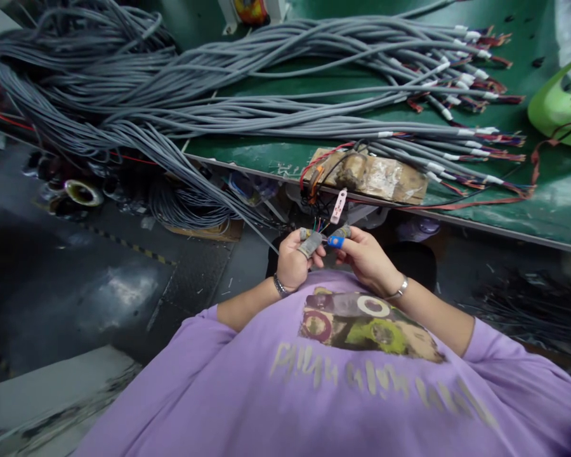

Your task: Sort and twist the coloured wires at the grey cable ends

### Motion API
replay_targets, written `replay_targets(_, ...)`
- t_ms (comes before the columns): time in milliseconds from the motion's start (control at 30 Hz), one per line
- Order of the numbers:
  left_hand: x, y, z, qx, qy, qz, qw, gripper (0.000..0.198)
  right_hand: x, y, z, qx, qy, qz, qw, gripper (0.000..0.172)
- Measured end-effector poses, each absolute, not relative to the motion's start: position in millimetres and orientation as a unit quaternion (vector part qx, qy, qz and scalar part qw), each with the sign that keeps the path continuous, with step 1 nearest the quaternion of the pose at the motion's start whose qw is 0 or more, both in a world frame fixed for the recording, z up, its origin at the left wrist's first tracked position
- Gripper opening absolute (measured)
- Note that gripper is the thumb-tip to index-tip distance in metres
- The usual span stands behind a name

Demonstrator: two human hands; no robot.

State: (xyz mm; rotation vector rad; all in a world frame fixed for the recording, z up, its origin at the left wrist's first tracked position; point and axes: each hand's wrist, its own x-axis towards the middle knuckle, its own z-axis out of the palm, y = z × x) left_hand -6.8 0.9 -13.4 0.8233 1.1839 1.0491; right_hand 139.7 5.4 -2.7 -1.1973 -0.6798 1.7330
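In front of my chest, just below the bench edge, both hands meet around the thin coloured wires [319,223] of a cable end. My left hand [295,259] is closed in a pinch on these wires, with grey tape wrapped on its thumb and a finger. Close beside it, my right hand [365,257] also pinches the wires, its thumb wrapped in blue tape and a finger in grey. The fingertips hide most of the wires. A small pink-white tag-like piece [339,206] hangs just above the hands.
Bundles of grey cables [247,63] with stripped, coloured ends cover the green bench [247,151]. A taped cardboard block [385,178] sits at its front edge, a green basket [556,108] at the right. Below are coiled cables [185,206] and a shiny floor [105,279].
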Motion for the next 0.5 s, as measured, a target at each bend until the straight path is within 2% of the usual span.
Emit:
replay_targets(167,-6.6,1.8,-12.3,0.344,0.512,0.468,0.632,0.039,144.6,0.5,-2.3,-0.458,-0.274,0.739,0.412,0.038)
replay_targets(267,-8.1,1.1,-10.9,0.339,0.504,0.477,0.636,0.038,151.8,4.0,-3.4,-0.437,-0.251,0.753,0.423,0.038)
replay_targets(400,-11.1,0.4,-5.3,0.337,0.479,0.453,0.672,0.04,159.7,19.0,-4.5,-0.45,-0.183,0.749,0.452,0.049)
replay_targets(500,-11.0,1.6,3.2,0.325,0.462,0.396,0.724,0.043,159.9,33.0,-2.2,-0.443,-0.203,0.755,0.439,0.054)
